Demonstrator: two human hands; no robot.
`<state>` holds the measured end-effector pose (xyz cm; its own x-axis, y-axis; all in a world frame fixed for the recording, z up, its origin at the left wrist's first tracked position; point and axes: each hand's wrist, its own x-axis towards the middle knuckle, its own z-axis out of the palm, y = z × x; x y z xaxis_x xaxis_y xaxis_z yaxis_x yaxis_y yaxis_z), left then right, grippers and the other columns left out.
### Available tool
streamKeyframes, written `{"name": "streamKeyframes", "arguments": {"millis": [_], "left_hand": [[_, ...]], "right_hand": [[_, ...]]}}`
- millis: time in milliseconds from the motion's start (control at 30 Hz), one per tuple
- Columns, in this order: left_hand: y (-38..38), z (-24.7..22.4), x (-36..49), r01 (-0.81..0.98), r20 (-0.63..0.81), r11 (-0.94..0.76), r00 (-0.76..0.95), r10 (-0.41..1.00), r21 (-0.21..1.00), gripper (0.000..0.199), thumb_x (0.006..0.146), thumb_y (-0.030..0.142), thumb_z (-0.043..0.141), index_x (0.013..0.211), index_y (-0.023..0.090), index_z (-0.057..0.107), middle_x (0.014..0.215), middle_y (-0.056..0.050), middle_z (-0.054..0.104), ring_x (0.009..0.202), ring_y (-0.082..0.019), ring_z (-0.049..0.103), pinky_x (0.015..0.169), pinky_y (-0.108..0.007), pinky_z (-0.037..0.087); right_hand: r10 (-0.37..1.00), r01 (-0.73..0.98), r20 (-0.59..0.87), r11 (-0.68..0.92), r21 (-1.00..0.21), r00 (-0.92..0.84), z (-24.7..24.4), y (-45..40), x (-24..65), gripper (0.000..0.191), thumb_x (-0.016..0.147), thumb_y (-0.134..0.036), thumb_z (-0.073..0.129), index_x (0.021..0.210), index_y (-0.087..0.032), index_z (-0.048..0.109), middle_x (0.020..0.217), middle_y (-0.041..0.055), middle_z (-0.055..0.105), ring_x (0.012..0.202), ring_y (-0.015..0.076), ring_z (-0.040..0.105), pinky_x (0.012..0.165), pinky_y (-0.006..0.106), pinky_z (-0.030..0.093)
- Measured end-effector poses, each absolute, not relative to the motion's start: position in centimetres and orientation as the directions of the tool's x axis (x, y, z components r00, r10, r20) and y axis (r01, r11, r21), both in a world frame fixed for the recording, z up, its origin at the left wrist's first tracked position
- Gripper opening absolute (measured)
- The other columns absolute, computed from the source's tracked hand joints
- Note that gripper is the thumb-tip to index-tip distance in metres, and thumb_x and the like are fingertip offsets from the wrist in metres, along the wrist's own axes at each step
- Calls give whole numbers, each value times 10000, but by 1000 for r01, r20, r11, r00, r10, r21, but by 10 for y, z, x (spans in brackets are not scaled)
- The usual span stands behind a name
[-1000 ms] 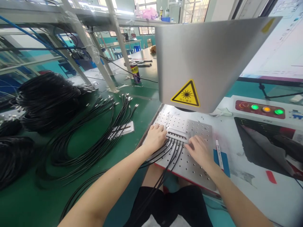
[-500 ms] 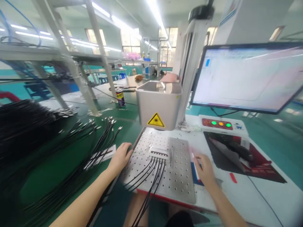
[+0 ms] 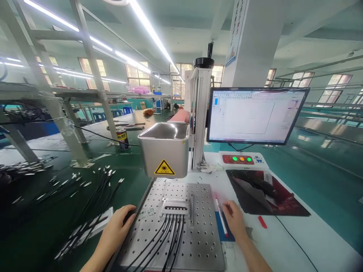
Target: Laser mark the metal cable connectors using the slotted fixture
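A perforated metal plate (image 3: 198,241) lies before me, and on it a small metal fixture (image 3: 175,202) holds the ends of several black cables (image 3: 167,234) that run toward me. My left hand (image 3: 120,224) rests at the plate's left edge, fingers apart and holding nothing. To the right of the plate, my right hand (image 3: 234,217) has its fingers curled beside a white and red marker (image 3: 222,219) lying on a blue pad; whether anything is between the fingertips is too small to tell. Above the plate hangs a silver laser head (image 3: 167,151) with a yellow warning label.
Bundles of black cables (image 3: 99,194) and a white slotted plate (image 3: 98,224) lie on the green table at left. A spray can (image 3: 123,139) stands behind. A monitor (image 3: 255,117), button panel (image 3: 238,159) and dark red mat (image 3: 286,200) are at right.
The view has tilted up and turned right, so things sit lower and further left. My right hand has drawn slightly away from the marker. My left hand remains by the plate's edge.
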<state>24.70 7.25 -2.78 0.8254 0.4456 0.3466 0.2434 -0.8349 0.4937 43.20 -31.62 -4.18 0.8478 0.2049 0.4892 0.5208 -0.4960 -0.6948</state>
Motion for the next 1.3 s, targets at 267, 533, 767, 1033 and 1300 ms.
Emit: {"name": "streamKeyframes", "arguments": {"millis": [267,533,767,1033,1300], "left_hand": [[71,-27,248,214,370,-857,833,410,468,288,783,423,446,890,232,632,1027,-38,644,972,-231,588,831,-348,493],[71,-26,247,197,388,-867,833,395,458,282,780,422,450,867,236,643,1011,-32,643,957,-225,592,837,-351,496],[72,-28,247,205,379,-873,840,389,442,298,785,435,438,850,236,649,1023,-36,635,963,-231,588,827,-352,498],[73,-29,246,228,328,-871,861,389,435,299,807,433,424,868,238,642,1078,-43,610,1002,-231,566,809,-331,491],[71,-25,247,230,335,-868,855,396,440,304,796,444,432,831,240,655,1058,-42,615,975,-231,576,793,-331,500]], "right_hand": [[235,510,458,-510,-692,857,-46,-316,433,248,835,-410,415,715,-213,507,695,33,555,615,179,543,574,305,454],[258,546,488,-517,-659,834,-45,-315,433,199,820,-362,428,693,-224,491,662,19,541,595,179,529,559,302,440],[278,556,488,-525,-644,827,-46,-314,434,203,816,-347,417,683,-217,498,661,19,547,600,175,527,570,299,434],[311,552,457,-526,-647,833,-45,-315,433,239,837,-367,396,703,-210,518,676,27,543,607,172,522,564,294,433],[319,548,446,-515,-660,836,-47,-315,434,210,828,-342,412,709,-210,524,688,27,556,611,172,530,575,293,436]]}}
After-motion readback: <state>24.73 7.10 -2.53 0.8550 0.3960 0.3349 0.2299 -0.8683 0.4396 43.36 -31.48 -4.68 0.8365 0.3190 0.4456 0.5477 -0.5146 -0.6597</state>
